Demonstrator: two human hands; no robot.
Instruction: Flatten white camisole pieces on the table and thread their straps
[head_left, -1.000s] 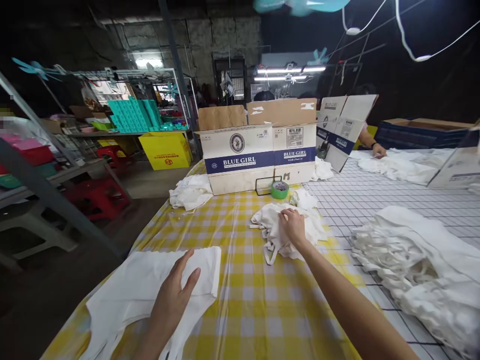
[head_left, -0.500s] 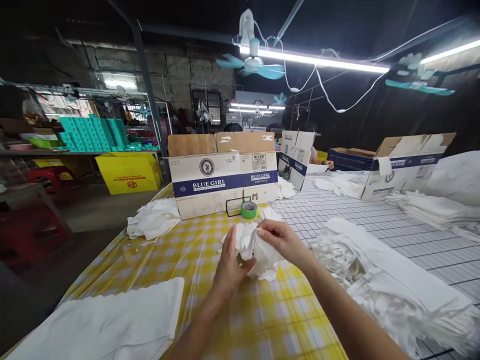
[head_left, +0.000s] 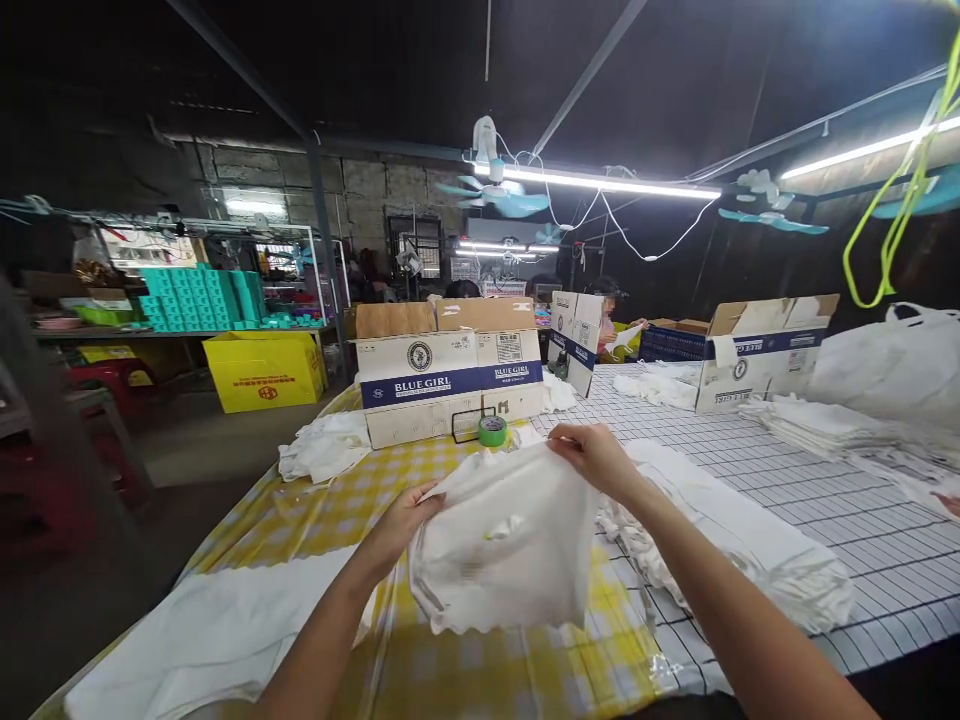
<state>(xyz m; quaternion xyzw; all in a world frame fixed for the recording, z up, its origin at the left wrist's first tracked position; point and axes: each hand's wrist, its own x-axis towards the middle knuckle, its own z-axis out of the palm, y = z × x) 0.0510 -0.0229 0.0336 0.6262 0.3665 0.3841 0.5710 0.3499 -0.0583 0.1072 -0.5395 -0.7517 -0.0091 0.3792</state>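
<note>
A thin white piece of cloth [head_left: 517, 550] hangs spread between my two hands, over the yellow checked tablecloth [head_left: 405, 640]. My left hand [head_left: 409, 515] is closed on its upper left corner. At the upper right corner, my right hand [head_left: 596, 458] pinches the edge. The cloth's lower edge is wavy, and a small whitish bit shows near its middle. To the left lies a flat white cloth stack [head_left: 217, 630], partly behind my left forearm. Right of my right hand is a long pile of white cloths [head_left: 735, 520] with ruffled edges.
Beyond my hands stand a Blue Girl carton [head_left: 450, 390], a roll of green tape [head_left: 492, 432] and a dark wire frame [head_left: 465, 425]. A white cloth heap [head_left: 326, 445] lies left of the carton. Another carton [head_left: 765, 360] stands right. A person [head_left: 611, 325] sits at the far side.
The bunched white cloth is now opened out flat between my hands. My left hand has moved left and now grips a corner. The camera view has shifted.
</note>
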